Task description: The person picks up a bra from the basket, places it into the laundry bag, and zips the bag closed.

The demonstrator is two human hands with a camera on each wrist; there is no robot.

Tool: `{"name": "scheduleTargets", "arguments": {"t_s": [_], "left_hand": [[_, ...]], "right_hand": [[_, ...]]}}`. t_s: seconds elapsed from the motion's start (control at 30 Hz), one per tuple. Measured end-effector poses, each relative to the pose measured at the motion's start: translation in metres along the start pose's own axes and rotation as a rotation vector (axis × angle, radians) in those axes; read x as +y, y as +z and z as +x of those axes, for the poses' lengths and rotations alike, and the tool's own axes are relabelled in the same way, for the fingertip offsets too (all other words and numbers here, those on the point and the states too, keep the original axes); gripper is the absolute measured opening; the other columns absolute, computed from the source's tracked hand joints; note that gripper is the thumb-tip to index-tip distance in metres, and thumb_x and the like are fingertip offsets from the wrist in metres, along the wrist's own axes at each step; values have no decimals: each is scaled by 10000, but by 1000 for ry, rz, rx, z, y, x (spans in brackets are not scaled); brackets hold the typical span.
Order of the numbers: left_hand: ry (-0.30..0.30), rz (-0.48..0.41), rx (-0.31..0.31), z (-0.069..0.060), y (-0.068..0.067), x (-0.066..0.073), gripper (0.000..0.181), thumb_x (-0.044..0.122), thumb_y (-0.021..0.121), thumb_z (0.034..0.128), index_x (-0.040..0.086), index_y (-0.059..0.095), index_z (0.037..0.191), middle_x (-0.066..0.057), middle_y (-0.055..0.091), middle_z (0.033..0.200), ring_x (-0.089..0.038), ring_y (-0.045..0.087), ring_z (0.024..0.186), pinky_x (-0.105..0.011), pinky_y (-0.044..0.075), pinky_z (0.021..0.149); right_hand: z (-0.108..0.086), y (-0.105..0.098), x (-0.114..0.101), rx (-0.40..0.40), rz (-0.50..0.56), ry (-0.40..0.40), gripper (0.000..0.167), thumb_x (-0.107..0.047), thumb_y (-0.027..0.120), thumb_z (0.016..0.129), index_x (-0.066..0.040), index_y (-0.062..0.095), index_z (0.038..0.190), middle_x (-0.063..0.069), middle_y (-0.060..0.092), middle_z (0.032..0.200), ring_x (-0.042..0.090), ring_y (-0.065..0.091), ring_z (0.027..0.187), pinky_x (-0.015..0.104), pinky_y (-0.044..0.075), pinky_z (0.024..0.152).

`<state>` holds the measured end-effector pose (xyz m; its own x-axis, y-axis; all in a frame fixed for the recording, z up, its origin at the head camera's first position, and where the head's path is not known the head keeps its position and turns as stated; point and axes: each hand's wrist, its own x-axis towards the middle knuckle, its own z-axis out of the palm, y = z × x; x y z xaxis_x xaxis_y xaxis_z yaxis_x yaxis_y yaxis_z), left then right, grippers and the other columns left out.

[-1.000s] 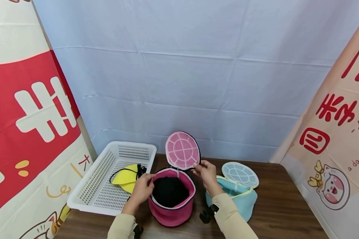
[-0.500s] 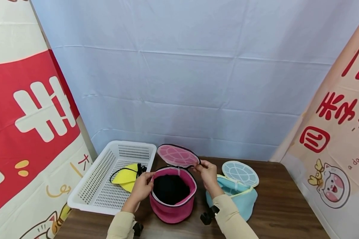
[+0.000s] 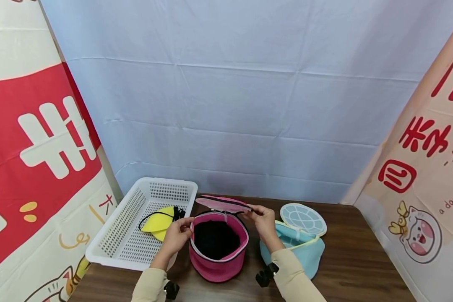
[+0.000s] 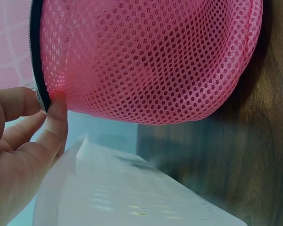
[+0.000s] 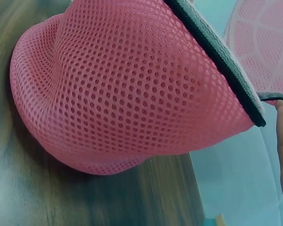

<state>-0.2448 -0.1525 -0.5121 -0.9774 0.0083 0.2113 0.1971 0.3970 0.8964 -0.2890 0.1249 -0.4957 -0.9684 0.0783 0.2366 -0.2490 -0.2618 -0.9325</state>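
Note:
A round pink mesh laundry bag (image 3: 217,270) stands on the table with its zipped lid unfastened, and a black cloth item (image 3: 216,240) lies inside. My left hand (image 3: 176,235) pinches the bag's rim on the left side; the left wrist view shows thumb and fingers on either side of the dark zipper edge (image 4: 36,52). At the back right of the opening, my right hand (image 3: 262,221) pinches the edge of the lid (image 3: 223,204), which is tilted low over the rear of the bag. Only part of the right hand shows in the right wrist view.
Left of the bag is a white plastic basket (image 3: 115,263) holding a yellow item with black cords (image 3: 159,222). To the right, a light blue mesh bag (image 3: 305,256) stands with its lid (image 3: 303,219) folded back. A pale blue cloth (image 3: 226,105) hangs behind the wooden table (image 3: 358,260).
The pink lid has swung from upright down toward the bag's opening, with my right hand holding its edge. My left hand keeps its grip on the rim.

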Motion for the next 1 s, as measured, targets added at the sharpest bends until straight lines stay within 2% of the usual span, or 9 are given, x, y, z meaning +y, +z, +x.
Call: {"name": "scheduleTargets", "arguments": {"t_s": [0.1, 0.2, 0.33, 0.43, 0.5, 0.67, 0.8, 0.9, 1.0], "left_hand": [[4, -1, -8, 0, -2, -2, 327, -111, 579, 794, -73, 622, 1115, -141, 634, 921, -182, 556, 762, -249, 468, 632], [-7, -19, -19, 0, -3, -1, 318, -107, 565, 810, -84, 613, 1123, -171, 632, 948, -196, 560, 787, -254, 470, 637], [-9, -65, -22, -2, -4, 4, 301, -124, 552, 817, -112, 603, 1113, -197, 624, 964, -220, 563, 801, -256, 470, 623], [-4, -78, -21, -2, -4, 4, 304, -133, 540, 815, -94, 610, 1108, -157, 625, 944, -211, 557, 786, -251, 464, 610], [4, -85, -24, -2, -4, 0, 319, -137, 530, 813, -83, 609, 1118, -137, 623, 944, -200, 548, 780, -253, 462, 606], [18, -110, -27, -2, -4, 0, 357, -155, 507, 800, -97, 592, 1142, -134, 625, 955, -212, 546, 789, -255, 466, 616], [1, -115, -32, -1, -4, -2, 354, -150, 510, 804, -88, 599, 1141, -146, 626, 986, -201, 558, 805, -253, 478, 642], [-20, -129, -37, -1, -4, -5, 349, -149, 508, 813, -89, 600, 1145, -166, 621, 1023, -208, 570, 836, -257, 488, 666], [-32, -153, -40, -2, -5, -4, 343, -149, 509, 818, -103, 593, 1148, -191, 615, 1048, -233, 578, 868, -253, 490, 682]], "right_hand": [[-2, -1, 0, -38, 9, -9, 182, 152, 612, 803, 21, 714, 880, 254, 643, 874, 197, 665, 699, 395, 522, 682], [-3, -2, -1, -72, 1, 4, 140, 153, 608, 803, 111, 669, 922, 176, 663, 843, 207, 663, 712, 455, 503, 715], [-4, -3, -3, -112, -58, 11, 162, 155, 597, 809, 175, 625, 967, 135, 674, 859, 178, 649, 733, 408, 517, 724], [-5, -5, -4, -153, -102, 1, 181, 141, 611, 806, 172, 629, 984, 185, 663, 924, 133, 631, 759, 287, 520, 681], [-5, -5, -5, -179, -118, 0, 189, 140, 613, 805, 172, 629, 991, 227, 647, 957, 112, 622, 776, 269, 514, 673], [-5, -6, -7, -207, -133, 33, 221, 90, 656, 799, 159, 629, 1007, 191, 650, 957, 134, 614, 801, 279, 512, 672], [-5, -7, -8, -208, -151, 63, 238, 54, 681, 794, 138, 638, 1012, 143, 651, 934, 164, 608, 790, 336, 518, 692], [-5, -8, -10, -228, -166, 81, 232, 72, 663, 799, 142, 637, 1018, 151, 653, 936, 163, 612, 788, 373, 518, 708], [-5, -9, -12, -255, -193, 94, 236, 84, 643, 806, 149, 632, 1032, 177, 656, 953, 152, 618, 803, 361, 517, 712]]}}
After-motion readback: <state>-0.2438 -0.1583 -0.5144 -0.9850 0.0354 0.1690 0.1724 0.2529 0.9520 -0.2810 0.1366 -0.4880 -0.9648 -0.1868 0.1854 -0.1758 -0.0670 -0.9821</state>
